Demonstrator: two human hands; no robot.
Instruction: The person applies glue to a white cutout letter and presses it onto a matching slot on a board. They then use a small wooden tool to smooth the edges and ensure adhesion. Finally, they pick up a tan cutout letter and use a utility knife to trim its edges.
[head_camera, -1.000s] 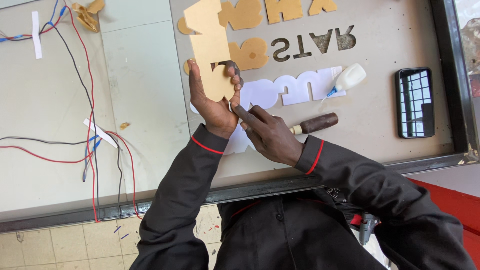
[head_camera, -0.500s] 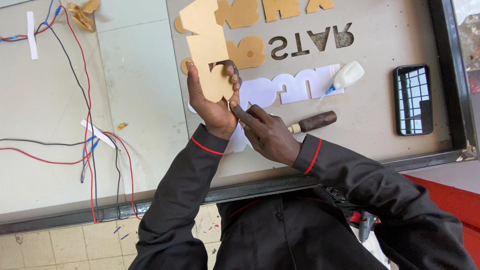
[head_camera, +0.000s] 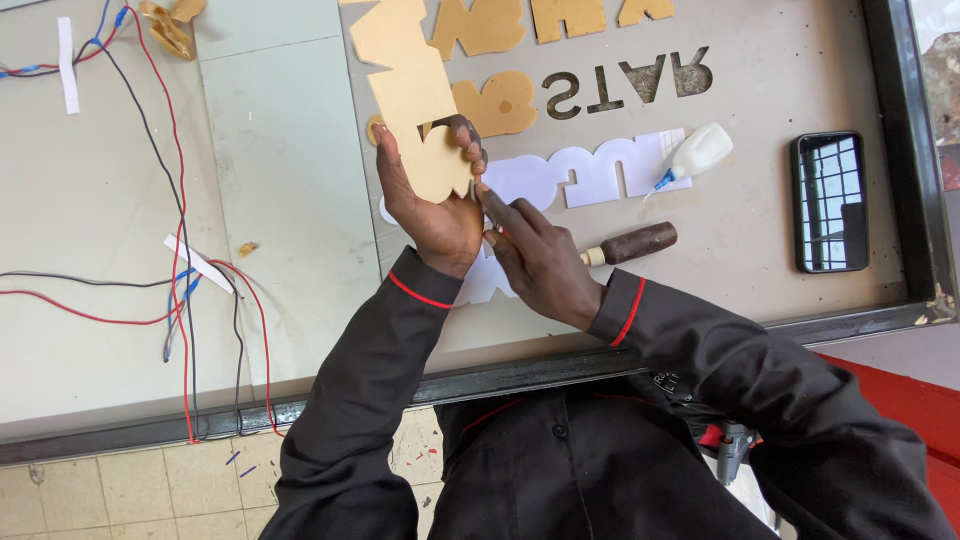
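Left hand (head_camera: 435, 205) grips tan cardboard cutout (head_camera: 415, 90), fingers curled over its lower edge. Right hand (head_camera: 540, 262) pinches something small against that edge; can't tell what. Just right of cutout: white foam letters (head_camera: 600, 170), glue bottle (head_camera: 700, 153), wooden-handled tool (head_camera: 630, 245), phone (head_camera: 829, 200). Wires (head_camera: 180, 250) lie well left on grey worktable (head_camera: 780, 300).

The person wears a black long-sleeved work jacket with a thin red piping line around each cuff, buttoned down the front with dark round buttons. The left hand (head_camera: 432, 205) and right hand (head_camera: 540, 262) are bare, with no gloves, rings or watch showing.
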